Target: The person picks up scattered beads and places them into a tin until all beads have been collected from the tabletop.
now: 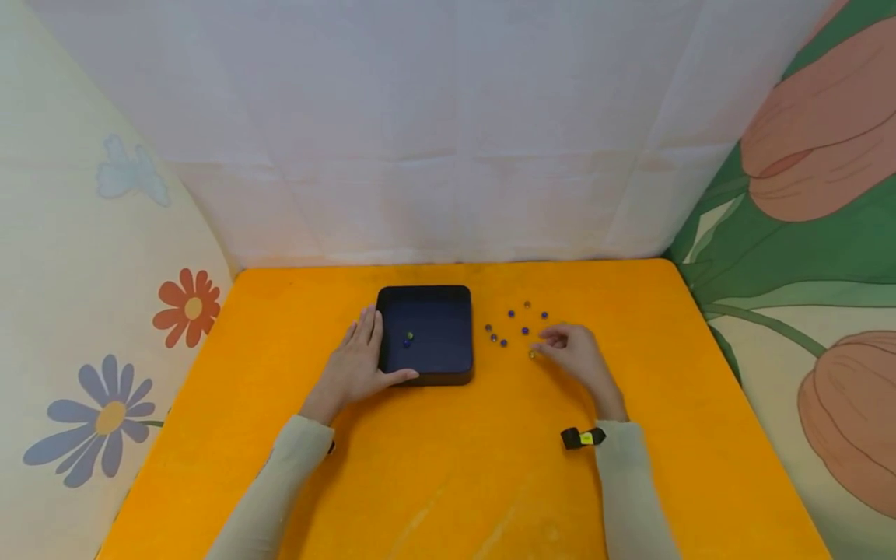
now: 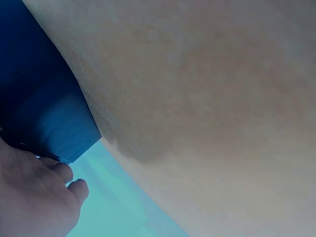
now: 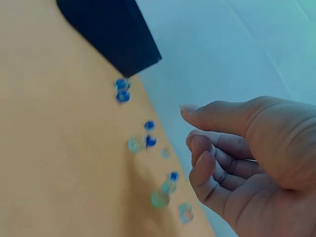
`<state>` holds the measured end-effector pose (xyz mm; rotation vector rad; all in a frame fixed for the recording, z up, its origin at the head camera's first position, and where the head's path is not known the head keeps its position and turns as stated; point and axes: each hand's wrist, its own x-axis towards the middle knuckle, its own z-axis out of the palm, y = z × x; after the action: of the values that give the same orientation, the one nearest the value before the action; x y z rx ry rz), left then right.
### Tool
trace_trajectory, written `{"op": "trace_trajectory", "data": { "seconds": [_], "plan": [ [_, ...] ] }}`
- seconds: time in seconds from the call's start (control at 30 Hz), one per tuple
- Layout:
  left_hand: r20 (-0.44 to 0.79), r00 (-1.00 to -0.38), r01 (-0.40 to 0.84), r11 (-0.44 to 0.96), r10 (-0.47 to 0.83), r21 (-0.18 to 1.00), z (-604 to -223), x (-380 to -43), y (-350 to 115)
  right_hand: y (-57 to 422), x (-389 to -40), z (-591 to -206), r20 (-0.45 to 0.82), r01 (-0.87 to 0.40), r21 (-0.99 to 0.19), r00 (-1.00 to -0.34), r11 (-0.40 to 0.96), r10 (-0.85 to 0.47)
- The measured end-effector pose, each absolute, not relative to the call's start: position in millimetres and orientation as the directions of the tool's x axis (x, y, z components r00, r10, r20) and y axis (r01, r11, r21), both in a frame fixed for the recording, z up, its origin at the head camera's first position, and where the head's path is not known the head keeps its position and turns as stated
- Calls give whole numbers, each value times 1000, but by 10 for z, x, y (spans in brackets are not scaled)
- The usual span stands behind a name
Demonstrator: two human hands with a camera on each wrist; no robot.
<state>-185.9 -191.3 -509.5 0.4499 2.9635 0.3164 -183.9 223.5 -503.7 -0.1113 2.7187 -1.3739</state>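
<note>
A dark square tray [image 1: 458,375] sits on the orange table, with one blue marble [image 1: 407,344] and one yellowish marble [image 1: 410,336] inside. My left hand [image 1: 353,362] rests against its left side, fingers straight along the wall and thumb across the front rim. Right of the tray lie several small glass marbles, among them a blue marble [image 1: 525,331]. Over their near right edge hovers my right hand [image 1: 570,350], its thumb close by a yellow marble [image 1: 533,354]. In the right wrist view, the right thumb [image 3: 217,116] stands apart from loosely bent fingers, nothing between them.
The orange tabletop [image 1: 455,459] ends at a pale hanging cloth [image 1: 455,155] behind. Printed flower cloths flank it left and right. A black wrist camera [image 1: 581,438] is strapped at the right cuff.
</note>
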Motion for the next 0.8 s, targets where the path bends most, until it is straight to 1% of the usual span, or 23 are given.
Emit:
{"op": "trace_trajectory", "data": {
  "seconds": [0.4, 0.8],
  "plan": [
    [-95, -949, 274, 937, 300, 219, -5068, -1853, -1928, 2449, -1694, -5244, -116, 87, -808, -993, 583, -14],
    [-104, -949, 268, 937, 296, 225, -5093, -1875, -1911, 2510, -1682, -5304, -152, 133, -795, -988, 593, 17]
  ]
}}
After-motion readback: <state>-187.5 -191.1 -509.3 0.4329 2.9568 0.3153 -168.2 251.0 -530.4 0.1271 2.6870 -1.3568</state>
